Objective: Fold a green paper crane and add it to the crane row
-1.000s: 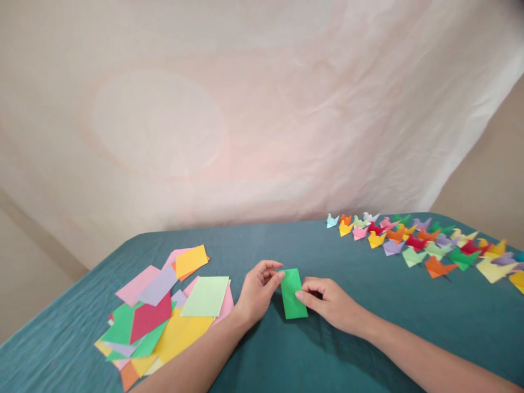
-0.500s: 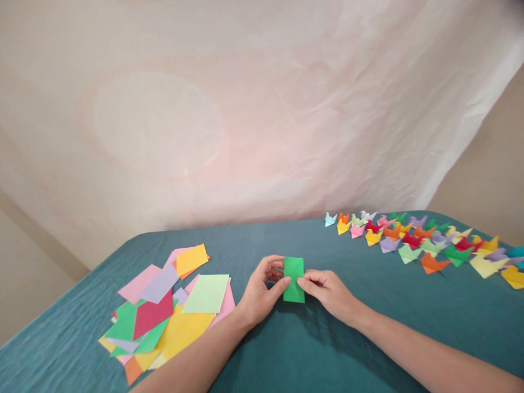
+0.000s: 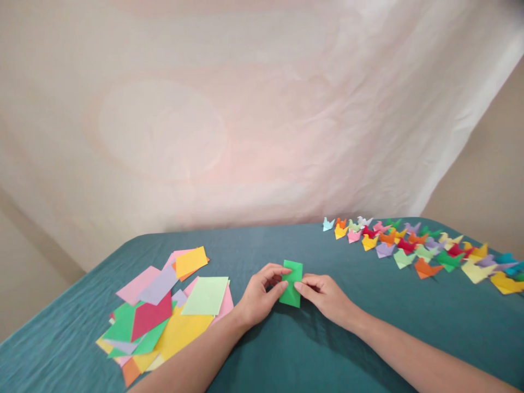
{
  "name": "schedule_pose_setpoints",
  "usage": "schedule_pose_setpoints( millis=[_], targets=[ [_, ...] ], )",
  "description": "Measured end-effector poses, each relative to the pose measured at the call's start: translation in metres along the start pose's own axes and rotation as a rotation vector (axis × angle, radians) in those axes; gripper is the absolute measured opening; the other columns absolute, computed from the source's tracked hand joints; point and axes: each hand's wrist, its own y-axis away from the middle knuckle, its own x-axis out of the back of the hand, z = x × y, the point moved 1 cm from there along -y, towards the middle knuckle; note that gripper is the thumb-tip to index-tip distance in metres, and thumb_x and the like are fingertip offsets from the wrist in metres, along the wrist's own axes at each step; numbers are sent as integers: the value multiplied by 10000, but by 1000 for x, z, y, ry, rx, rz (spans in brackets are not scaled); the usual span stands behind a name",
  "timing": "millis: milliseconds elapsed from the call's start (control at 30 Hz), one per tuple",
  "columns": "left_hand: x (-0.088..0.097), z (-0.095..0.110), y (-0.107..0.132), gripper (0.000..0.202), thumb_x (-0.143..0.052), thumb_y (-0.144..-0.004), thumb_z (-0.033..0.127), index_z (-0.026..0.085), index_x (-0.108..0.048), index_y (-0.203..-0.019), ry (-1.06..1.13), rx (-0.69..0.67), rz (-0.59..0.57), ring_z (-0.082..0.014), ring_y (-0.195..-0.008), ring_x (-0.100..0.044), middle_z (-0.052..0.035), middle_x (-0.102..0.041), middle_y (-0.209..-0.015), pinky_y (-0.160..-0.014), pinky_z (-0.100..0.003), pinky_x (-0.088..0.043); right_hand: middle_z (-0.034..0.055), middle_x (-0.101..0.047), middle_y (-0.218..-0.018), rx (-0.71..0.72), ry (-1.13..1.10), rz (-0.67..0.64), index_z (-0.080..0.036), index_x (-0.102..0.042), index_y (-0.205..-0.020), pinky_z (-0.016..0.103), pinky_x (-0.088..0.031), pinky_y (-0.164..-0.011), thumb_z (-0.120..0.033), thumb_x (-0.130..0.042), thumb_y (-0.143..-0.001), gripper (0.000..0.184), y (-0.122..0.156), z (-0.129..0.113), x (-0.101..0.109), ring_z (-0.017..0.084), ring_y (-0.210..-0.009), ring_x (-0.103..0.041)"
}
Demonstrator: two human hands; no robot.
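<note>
A small green sheet of origami paper [image 3: 292,295], folded into a narrow rectangle, is held up over the middle of the table, tilted slightly. My left hand [image 3: 264,292] grips its left side, with the thumb and a fingertip on the near face. On the right edge, the thumb and fingers of my right hand [image 3: 325,295] pinch the paper. Fine crease lines are too faint to make out, and the paper's back is hidden.
Left of my arms lies a loose pile of coloured paper squares [image 3: 192,330], topped by a pale green sheet [image 3: 206,296]. Rows of folded paper birds [image 3: 405,245] stand at the right on the teal tablecloth [image 3: 262,360]. A pale cloth backdrop [image 3: 266,120] hangs behind the table.
The green paper has tilted a little and sits slightly lower and to the left. A left fingertip has come round onto its front face. The view has shifted slightly.
</note>
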Motion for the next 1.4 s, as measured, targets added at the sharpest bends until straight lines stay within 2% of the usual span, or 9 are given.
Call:
schedule_pose_setpoints(
  millis=[100,200,300,400,633,933,1200,1400],
  targets=[
    [0,-1,-1,249,-518,-856,296,190,-602,-1065,42,6,-10,-174,-904,-545,-73,-554,-1035,-798,-299,-452,-3,-533,-700,-28,-104,70,-180,-544,-761,250,-413,-601,-440,-457,-843,286,1,3,-1,140,-647,-501],
    [1,0,-2,251,-512,-860,304,187,-606,-1060,74,6,-33,-177,-906,-545,-75,-553,-1037,-799,-299,-447,20,-556,-841,-41,-226,212,-211,-469,-956,263,-457,-620,-390,-464,-835,216,2,5,2,152,-705,-550],
    [2,1,-2,250,-496,-869,313,188,-615,-1050,78,23,-62,-176,-909,-543,-71,-561,-1033,-808,-295,-434,46,-559,-971,1,-250,291,-226,-417,-1014,280,-474,-655,-317,-477,-818,224,2,6,5,152,-745,-567],
    [3,1,-2,253,-487,-874,322,182,-626,-1033,88,44,-79,-173,-902,-542,-65,-574,-1019,-805,-288,-423,60,-561,-1017,34,-227,275,-224,-414,-1062,292,-475,-696,-270,-476,-811,262,1,7,6,157,-790,-562],
    [2,1,-2,267,-532,-844,353,162,-625,-1005,215,120,-78,-160,-830,-546,-48,-614,-935,-766,-276,-416,32,-585,-866,39,-188,221,-199,-513,-984,296,-458,-720,-266,-487,-814,185,2,10,5,166,-789,-556],
    [1,3,-2,312,-597,-792,388,140,-631,-978,280,169,-73,-161,-821,-542,-57,-623,-932,-755,-261,-404,27,-604,-848,37,-210,226,-187,-548,-947,286,-447,-713,-280,-524,-815,163,2,10,6,161,-762,-560],
    [2,3,-2,304,-586,-802,373,135,-642,-984,262,176,-64,-165,-827,-535,-55,-623,-922,-758,-257,-389,13,-594,-787,19,-249,207,-190,-555,-924,276,-435,-670,-252,-549,-795,143,2,10,5,153,-716,-546],
    [4,-3,-3,309,-592,-799,356,134,-634,-1010,326,206,-68,-162,-813,-545,-61,-628,-940,-760,-263,-396,14,-590,-782,11,-242,187,-188,-545,-940,274,-430,-655,-263,-551,-797,161,3,8,5,151,-704,-542]
  ],
)
